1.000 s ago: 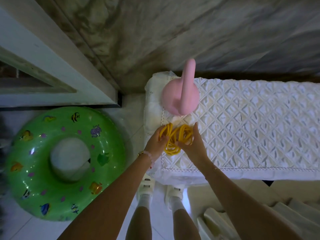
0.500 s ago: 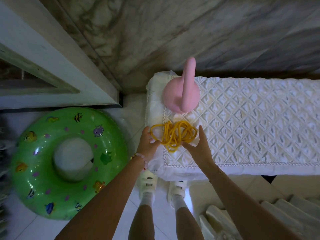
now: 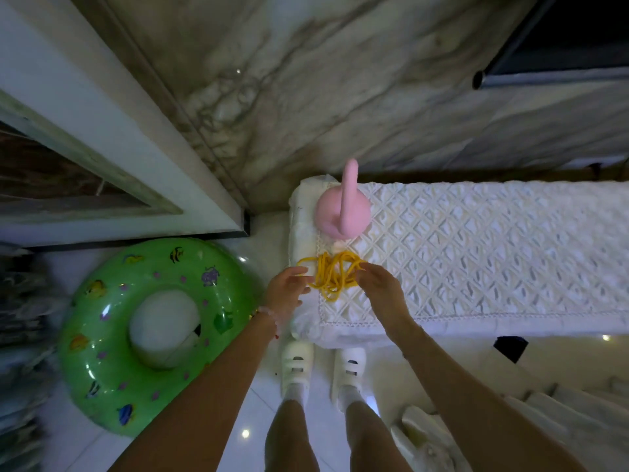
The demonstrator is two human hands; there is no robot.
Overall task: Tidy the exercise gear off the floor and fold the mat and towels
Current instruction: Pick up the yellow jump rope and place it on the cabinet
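Note:
A tangled yellow cord (image 3: 335,274) lies in a loose pile on the white quilted cover (image 3: 476,253) of a low bench, near its left end. Just behind the cord stands a pink kettlebell (image 3: 342,212), handle up. My left hand (image 3: 287,289) hovers at the left edge of the pile with relaxed fingers beside an outlying loop. My right hand (image 3: 377,284) is at the right edge, its fingertips touching the strands. Neither hand grips the cord.
A green inflatable swim ring (image 3: 112,338) lies on the white tile floor to my left. Pale folded cloths (image 3: 442,437) sit on the floor at lower right. A marble wall backs the bench, and a door frame (image 3: 102,131) stands at left.
The cord was bunched between both hands a second ago. It now lies spread on the cover, and both hands have let go and drawn back a little toward me.

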